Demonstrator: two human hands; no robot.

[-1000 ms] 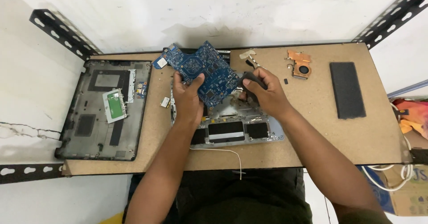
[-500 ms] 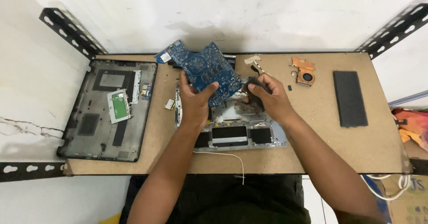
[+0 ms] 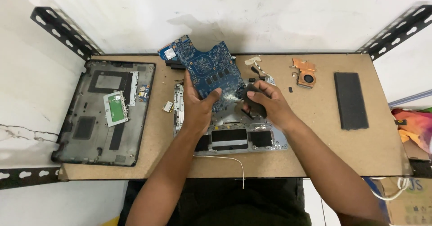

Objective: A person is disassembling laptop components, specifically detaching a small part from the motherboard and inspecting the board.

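Two hands over a wooden bench [image 3: 342,149], left hand [image 3: 198,107] gripping a blue circuit board [image 3: 204,68] lifted above an opened laptop base [image 3: 234,136], right hand [image 3: 265,102] closed on a black part [image 3: 253,101].

— What do I have on the arms?

— Both forearms come up from the bottom edge and angle inward toward each other, bare to the elbow. My left hand [image 3: 198,107] sits a little higher than the other, wrist straight, thumb [image 3: 215,93] pushed out to the right and pressed down, fingers tucked behind what it grips.

— And the right?

— My right hand [image 3: 263,104] lies just beside the left, nearly touching it, wrist bent slightly left. Fingers [image 3: 256,87] are curled in a clasp (the fingertips themselves are hidden from me), knuckles facing up.
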